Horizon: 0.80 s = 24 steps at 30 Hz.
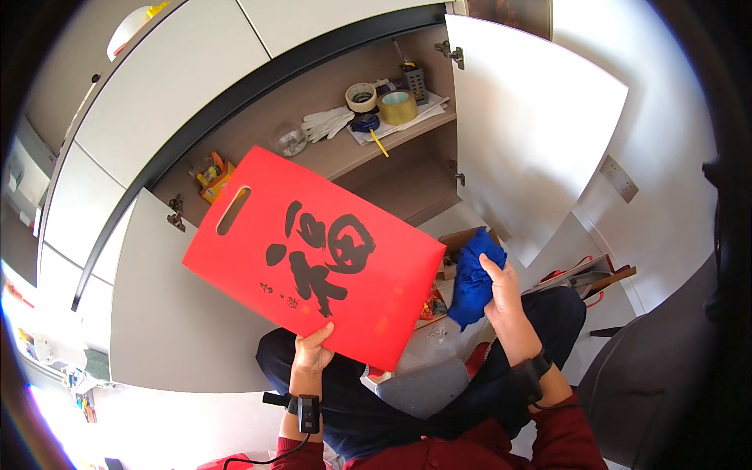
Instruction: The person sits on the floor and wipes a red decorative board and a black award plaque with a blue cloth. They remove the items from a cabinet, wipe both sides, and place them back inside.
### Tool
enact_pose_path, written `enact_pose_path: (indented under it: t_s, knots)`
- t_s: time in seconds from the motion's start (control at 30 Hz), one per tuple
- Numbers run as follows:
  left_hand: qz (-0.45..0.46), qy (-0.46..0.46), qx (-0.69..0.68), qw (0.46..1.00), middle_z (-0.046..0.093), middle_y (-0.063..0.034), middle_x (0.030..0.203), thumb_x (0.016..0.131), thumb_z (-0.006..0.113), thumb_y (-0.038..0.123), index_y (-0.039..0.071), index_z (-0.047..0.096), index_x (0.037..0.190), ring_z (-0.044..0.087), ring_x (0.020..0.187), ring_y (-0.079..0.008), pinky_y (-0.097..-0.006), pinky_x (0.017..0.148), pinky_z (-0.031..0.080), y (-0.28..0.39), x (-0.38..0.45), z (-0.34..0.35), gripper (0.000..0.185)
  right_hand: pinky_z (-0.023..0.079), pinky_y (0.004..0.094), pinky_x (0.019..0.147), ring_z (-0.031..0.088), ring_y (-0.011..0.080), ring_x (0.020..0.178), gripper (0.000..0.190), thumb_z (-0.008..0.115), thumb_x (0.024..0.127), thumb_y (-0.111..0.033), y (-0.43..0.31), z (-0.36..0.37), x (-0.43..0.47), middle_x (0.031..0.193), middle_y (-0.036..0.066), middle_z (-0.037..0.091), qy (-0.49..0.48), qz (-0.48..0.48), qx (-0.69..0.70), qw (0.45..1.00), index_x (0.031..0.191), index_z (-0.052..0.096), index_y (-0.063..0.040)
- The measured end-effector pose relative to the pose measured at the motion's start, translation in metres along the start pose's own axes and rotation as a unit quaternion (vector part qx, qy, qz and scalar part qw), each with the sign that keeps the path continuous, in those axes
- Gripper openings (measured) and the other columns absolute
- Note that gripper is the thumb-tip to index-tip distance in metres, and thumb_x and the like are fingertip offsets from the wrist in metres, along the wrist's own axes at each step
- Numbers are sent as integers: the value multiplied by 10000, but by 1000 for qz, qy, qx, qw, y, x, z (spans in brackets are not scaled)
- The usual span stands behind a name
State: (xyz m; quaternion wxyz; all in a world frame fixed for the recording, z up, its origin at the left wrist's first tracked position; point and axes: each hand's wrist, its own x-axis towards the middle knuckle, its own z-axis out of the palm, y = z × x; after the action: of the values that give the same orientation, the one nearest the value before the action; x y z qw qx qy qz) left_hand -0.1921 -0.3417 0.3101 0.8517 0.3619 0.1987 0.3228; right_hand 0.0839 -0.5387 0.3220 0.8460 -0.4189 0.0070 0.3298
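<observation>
A flat red box with a cut-out handle slot and large black brush characters is tilted across the middle of the view. My left hand grips its lower edge, thumb on the front face. In my right hand is a crumpled blue cloth, held to the right of the box. Behind the box stands an open cabinet, and its shelf is partly covered by the box.
On the shelf are rolls of tape, white gloves, a blue tape measure, a clear round jar and a yellow box. Cabinet doors swing out at right and left. Behind the cloth sits a cardboard box.
</observation>
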Motion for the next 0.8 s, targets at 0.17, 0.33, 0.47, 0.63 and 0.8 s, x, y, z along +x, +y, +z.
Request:
enact_pose_path:
  t_s: [0.17, 0.33, 0.47, 0.63, 0.8]
  knots:
    - [-8, 7, -12, 1000, 507, -177, 1344, 855, 547, -103, -18, 412, 1361, 511, 1242, -362, -514, 1052, 433, -7, 4, 20, 531, 468, 311, 901, 629, 216, 1026, 327, 674, 887, -134, 14, 23, -3, 1117, 116, 655, -131, -165, -138, 968, 1165, 575, 9]
    - [6, -5, -44, 999, 521, -151, 1331, 853, 541, -124, 3, 438, 1346, 508, 1248, -334, -484, 1063, 427, -32, 9, 41, 519, 429, 438, 802, 522, 388, 926, 150, 614, 776, 2, 68, 37, -37, 956, 197, 555, -178, -362, -521, 752, 920, 574, 19]
    - [19, 44, -8, 999, 527, -162, 1326, 845, 542, -141, 1, 455, 1326, 509, 1245, -331, -474, 1068, 417, -38, 18, 35, 508, 438, 446, 834, 529, 389, 984, 171, 656, 741, 8, 89, 25, -71, 998, 202, 566, -332, -269, -485, 764, 903, 609, 31]
    - [-15, 37, 34, 999, 535, -148, 1330, 826, 570, -152, 20, 468, 1325, 509, 1244, -326, -479, 1062, 418, -36, 11, 14, 538, 472, 357, 892, 622, 297, 962, 176, 619, 835, -36, 76, 19, -23, 1040, 184, 649, -144, -218, -365, 894, 1002, 632, 19]
    - [-90, -10, 89, 992, 543, -90, 1306, 843, 601, -136, 32, 460, 1342, 525, 1214, -243, -386, 1011, 454, -55, -13, 6, 545, 433, 362, 945, 592, 329, 1041, 296, 608, 796, -9, 92, 19, 10, 1087, 192, 621, -120, -184, -384, 897, 1091, 598, 14]
